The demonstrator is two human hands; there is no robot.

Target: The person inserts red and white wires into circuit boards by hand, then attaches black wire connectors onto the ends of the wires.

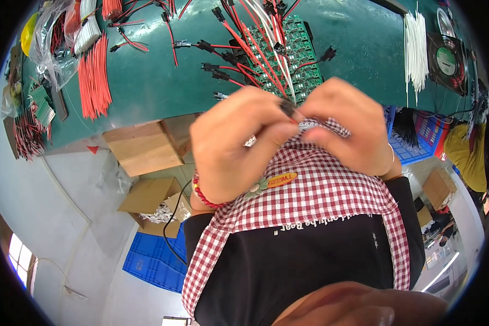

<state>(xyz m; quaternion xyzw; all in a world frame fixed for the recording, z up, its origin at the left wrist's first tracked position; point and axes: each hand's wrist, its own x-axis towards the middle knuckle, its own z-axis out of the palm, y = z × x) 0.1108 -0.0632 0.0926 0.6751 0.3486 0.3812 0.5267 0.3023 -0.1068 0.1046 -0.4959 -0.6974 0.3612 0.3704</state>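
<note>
Close together at the table's near edge, both my hands are in a pinch. My left hand, with a red bead bracelet at its wrist, grips a small dark connector, blurred, between thumb and forefinger. My right hand pinches right beside it, and what lies between its fingers is hidden. Just beyond the fingertips, red wires and white wires run over a panel of green circuit boards. Black plug connectors end several of the wires at the panel's left.
On the green table, bundles of red wires lie left and white wires right, near a black fan. Below the edge are cardboard boxes and blue crates. My checked apron is directly under my hands.
</note>
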